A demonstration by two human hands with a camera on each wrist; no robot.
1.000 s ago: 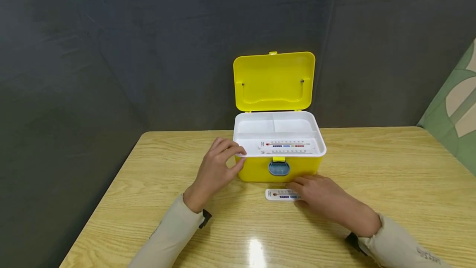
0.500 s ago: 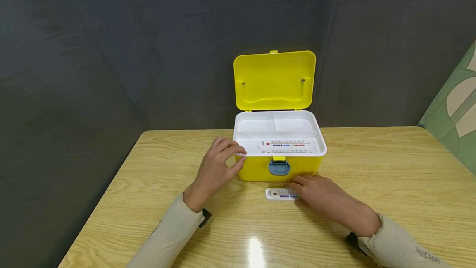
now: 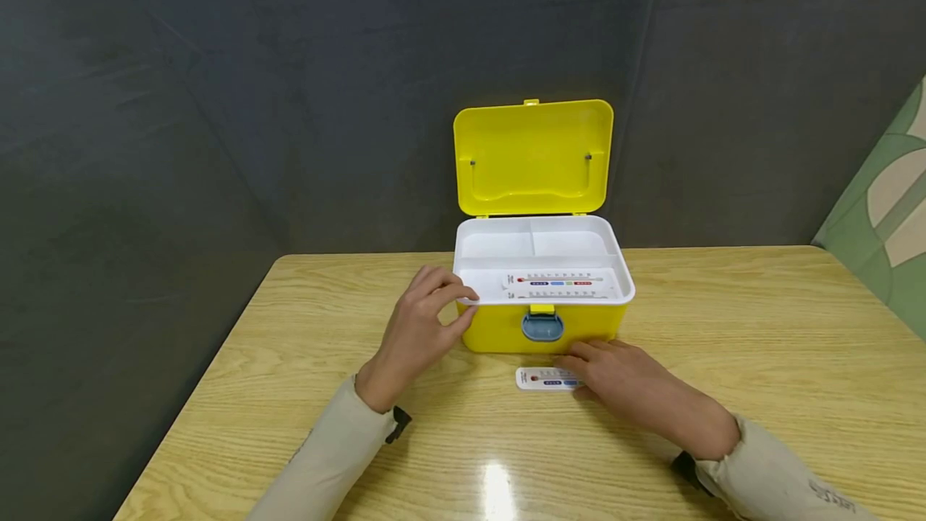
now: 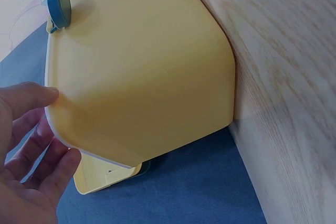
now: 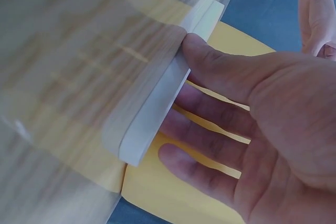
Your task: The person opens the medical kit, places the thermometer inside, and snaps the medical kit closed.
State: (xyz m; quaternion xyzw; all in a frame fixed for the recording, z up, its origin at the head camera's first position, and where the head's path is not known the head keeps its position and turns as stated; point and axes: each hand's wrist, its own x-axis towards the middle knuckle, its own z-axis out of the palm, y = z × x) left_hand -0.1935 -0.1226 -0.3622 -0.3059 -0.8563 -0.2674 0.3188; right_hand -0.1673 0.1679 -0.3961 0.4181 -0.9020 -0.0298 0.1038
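A yellow storage box [image 3: 499, 334] stands at the table's back edge, its lid [image 3: 534, 155] raised. My left hand [image 3: 422, 318] pinches the white rim at the box's front left corner, thumb outside and fingers over the edge. In front of the box a white thermometer [image 3: 541, 379] lies face up on the table. My right hand [image 3: 628, 386] grips its right end, which the hand hides in the head view. The right wrist view has the thumb on the near long edge of the thermometer [image 5: 157, 114] and fingers at the far edge, beside the box wall.
Inside the box sits a white divided tray [image 3: 499, 246]; two more thermometers [image 3: 559, 281] lie in its front compartment. A blue-grey latch [image 3: 542, 328] hangs on the box front. Behind the wooden table [image 3: 760, 328] rises a dark cloth wall [image 3: 362, 103].
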